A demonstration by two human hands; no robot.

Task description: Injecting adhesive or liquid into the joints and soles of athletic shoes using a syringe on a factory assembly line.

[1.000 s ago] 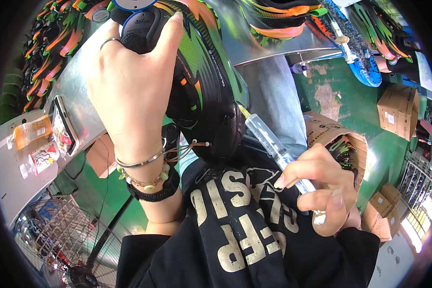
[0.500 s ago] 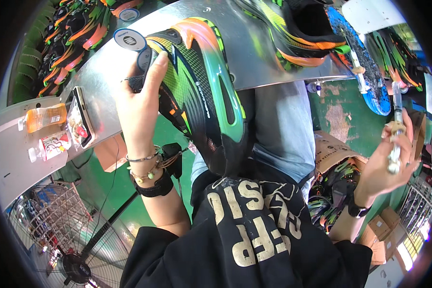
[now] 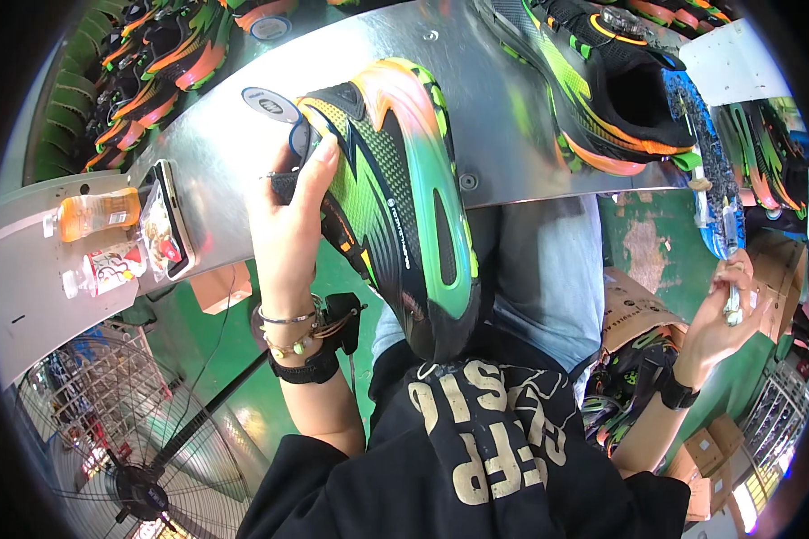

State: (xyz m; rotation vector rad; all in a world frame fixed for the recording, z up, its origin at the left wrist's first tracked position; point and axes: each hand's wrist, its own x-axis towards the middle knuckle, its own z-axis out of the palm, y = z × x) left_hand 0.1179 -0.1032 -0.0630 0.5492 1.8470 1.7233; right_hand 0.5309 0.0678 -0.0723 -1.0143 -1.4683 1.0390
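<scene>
My left hand [image 3: 288, 211] is closed on a black, green and orange sneaker [image 3: 395, 193], tilted sideways with its teal and orange sole edge facing right. Its heel end lies close to my lap. A round white tag [image 3: 271, 105] sticks out beside my fingers. Over on the right, my right hand [image 3: 724, 310] is closed around a slender, clear, syringe-like tool [image 3: 733, 304], mostly hidden by the fingers. Just above that hand hangs the lower end of a long blue tray [image 3: 733, 225] with a dark, speckled surface. Another matching sneaker [image 3: 593, 99] rests on the metal table.
The shiny metal table [image 3: 234, 216] curves across the front. At left lie a phone [image 3: 175, 220], an orange drink bottle [image 3: 103, 216] and another bottle [image 3: 108, 269]. A fan [image 3: 144, 485] stands lower left. An open carton [image 3: 638, 310] holds more shoes beside my right leg.
My right hand has come up against the blue tray's lower end with the tool. The view has shifted, so the table and sneakers appear lower and further right. My left hand keeps its hold.
</scene>
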